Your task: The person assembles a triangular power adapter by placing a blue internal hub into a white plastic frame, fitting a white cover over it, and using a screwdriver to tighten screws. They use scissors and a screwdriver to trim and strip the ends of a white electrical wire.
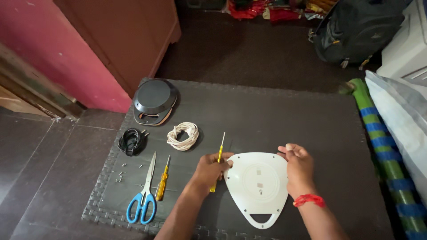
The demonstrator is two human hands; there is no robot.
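A dark woven surface carried a white rounded-triangle plate near its front edge. The right hand gripped the plate's right rim. The left hand closed around a yellow-handled screwdriver at its left rim.

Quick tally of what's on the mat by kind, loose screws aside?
Screwdrivers: 2, one in the left hand at, one lying at
Scissors: 1
Cord coils: 2, black, white
Covers: 2, white under the right hand at, black
Total: 7
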